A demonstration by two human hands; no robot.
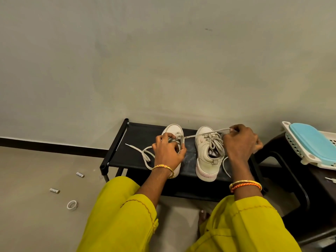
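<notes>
I see the right hand (240, 142) pinching the lace (203, 134) taut, left hand (168, 153) gripping it at the shoe (172, 129), mid-frame; overpulling could snag the neighbouring shoe (205, 160) and its bow.

You have no text, label, brand or number here that can be read. The two small rolls on the floor at the near left, one (80, 174) farther and one (54, 191) nearer, carry dark marks, but these are too small to make out. The left shoe (172, 129), the right shoe (206, 160) and the lace (205, 134) show you no legible brand or lettering.
</notes>
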